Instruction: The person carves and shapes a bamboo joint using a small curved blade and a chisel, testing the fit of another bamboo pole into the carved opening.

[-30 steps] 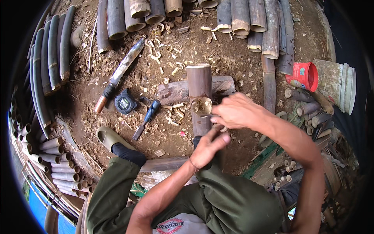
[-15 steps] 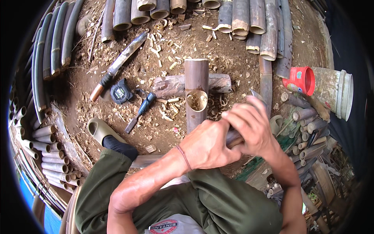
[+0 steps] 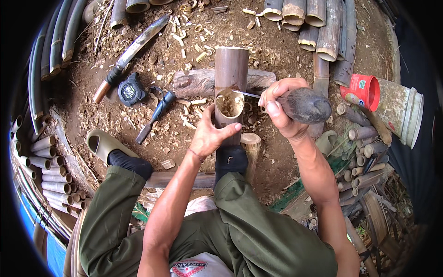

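Observation:
A brown bamboo tube (image 3: 233, 64) with an oval opening cut in its upper side rests across a short log (image 3: 196, 83). My left hand (image 3: 208, 136) grips the tube beside and below the opening, thumb across the top and fingers along its left side. My right hand (image 3: 285, 108) is closed round a knife (image 3: 307, 105) with a thick, dark, rounded handle. Its thin blade points left, with the tip at the upper right edge of the opening. Pale shavings lie inside the opening. My foot in a black sock (image 3: 230, 161) is against the tube's near end.
On the left lie a machete (image 3: 134, 55), a tape measure (image 3: 131, 90) and a chisel (image 3: 157, 115). Shavings litter the dirt. Bamboo stacks (image 3: 57, 184) stand at both sides and at the back. A red tub (image 3: 362, 92) and a whitish bucket (image 3: 406, 113) lie at right.
My hands were together on the knife handle at the lower right. They have parted: the left has taken hold of the tube, and the right has brought the blade to the opening.

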A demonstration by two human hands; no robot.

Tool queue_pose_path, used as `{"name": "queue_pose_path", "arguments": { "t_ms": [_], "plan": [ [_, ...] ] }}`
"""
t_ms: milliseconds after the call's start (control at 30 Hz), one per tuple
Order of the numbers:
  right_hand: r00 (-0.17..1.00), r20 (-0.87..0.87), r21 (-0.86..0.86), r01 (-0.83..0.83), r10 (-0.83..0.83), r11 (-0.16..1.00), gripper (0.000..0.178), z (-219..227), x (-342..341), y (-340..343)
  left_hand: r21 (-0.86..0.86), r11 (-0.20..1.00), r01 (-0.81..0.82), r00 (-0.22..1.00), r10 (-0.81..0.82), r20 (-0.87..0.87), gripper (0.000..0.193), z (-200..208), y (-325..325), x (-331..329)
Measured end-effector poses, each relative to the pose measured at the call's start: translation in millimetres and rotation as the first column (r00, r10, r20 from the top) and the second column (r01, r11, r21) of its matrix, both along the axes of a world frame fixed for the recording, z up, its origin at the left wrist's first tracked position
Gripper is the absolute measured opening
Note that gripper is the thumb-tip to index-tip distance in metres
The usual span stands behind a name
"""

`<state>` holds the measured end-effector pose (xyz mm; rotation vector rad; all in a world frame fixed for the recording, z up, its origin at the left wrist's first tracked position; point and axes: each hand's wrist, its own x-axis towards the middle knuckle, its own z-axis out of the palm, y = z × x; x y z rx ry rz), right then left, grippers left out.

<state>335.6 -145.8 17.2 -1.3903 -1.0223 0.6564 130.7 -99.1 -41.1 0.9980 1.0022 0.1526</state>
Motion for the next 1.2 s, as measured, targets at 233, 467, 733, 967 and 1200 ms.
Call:
{"name": "queue_pose_path", "arguments": {
  "t_ms": [233, 467, 733, 967, 1200],
  "plan": [
    [0.974, 0.087, 0.08, -0.215, 0.208, 0.973, 0.03, -0.6, 1.9, 0.8, 0.084, 0.995, -0.046, 0.999, 0.045, 0.009, 0.092, -18.7, -14.3, 9.1],
    [0.992, 0.129, -0.028, 0.008, -0.005, 1.0, 0.021, -5.5, 5.7, -7.5, 0.048, 0.999, -0.018, 1.0, 0.019, -0.007, 0.087, -13.5, -8.8, 10.9],
    [0.831, -0.536, 0.079, 0.225, -0.149, 0.971, 0.02, -14.8, 0.4, -18.0, -0.019, 1.0, 0.008, 1.0, -0.009, -0.019, 0.083, -9.1, -1.1, 12.5],
    [0.685, -0.634, -0.116, 0.374, -0.359, 0.92, 0.013, -16.3, 4.0, -24.0, -0.116, 0.993, -0.01, 0.998, 0.017, 0.054, 0.081, -14.6, 0.5, 13.5],
    [0.48, -0.702, -0.359, 0.398, -0.525, 0.844, 0.011, -18.2, 14.7, -25.7, -0.181, 0.983, 0.015, 0.994, 0.004, 0.106, 0.082, -19.9, 5.8, 10.0]
  ]
}}
